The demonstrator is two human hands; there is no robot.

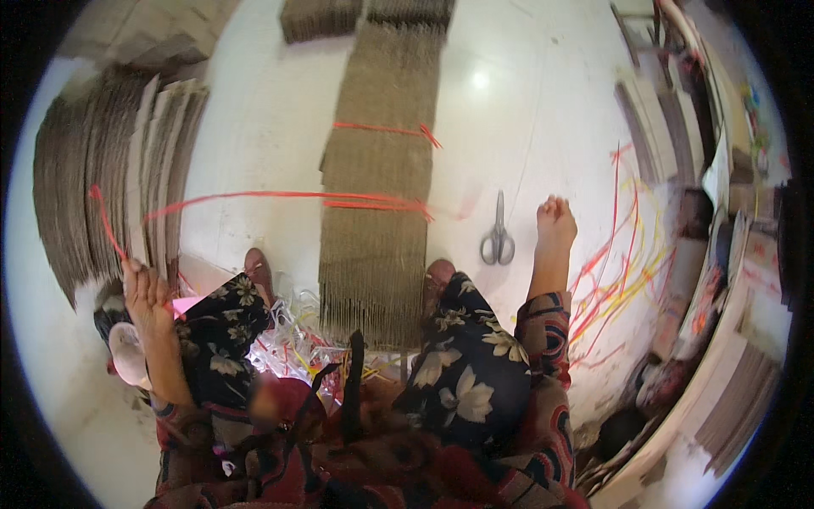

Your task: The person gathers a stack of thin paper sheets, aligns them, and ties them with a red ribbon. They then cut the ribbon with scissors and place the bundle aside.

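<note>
My left hand [147, 293], closed, holds a red plastic strap [108, 224] whose end sticks up from the fingers. A long red strap [254, 193] lies across the gap toward the middle, its right end blurred; whether it is the same strap I cannot tell. Below it runs a long row of brown cardboard sheets [381, 165] standing on edge, with red straps tied around it in two places. My right hand [555, 219] is raised to the right of the row, fingers curled in, with nothing showing in them. Dark-handled scissors [498, 237] lie on the floor beside it.
Left stands a thick stack of cardboard sheets [93, 170]. Red and yellow straps [615, 280] lie loose on the right, near more cardboard [657, 131]. Strap scraps [292, 335] litter the floor between my legs. Another cardboard bundle [319, 19] sits at the far end.
</note>
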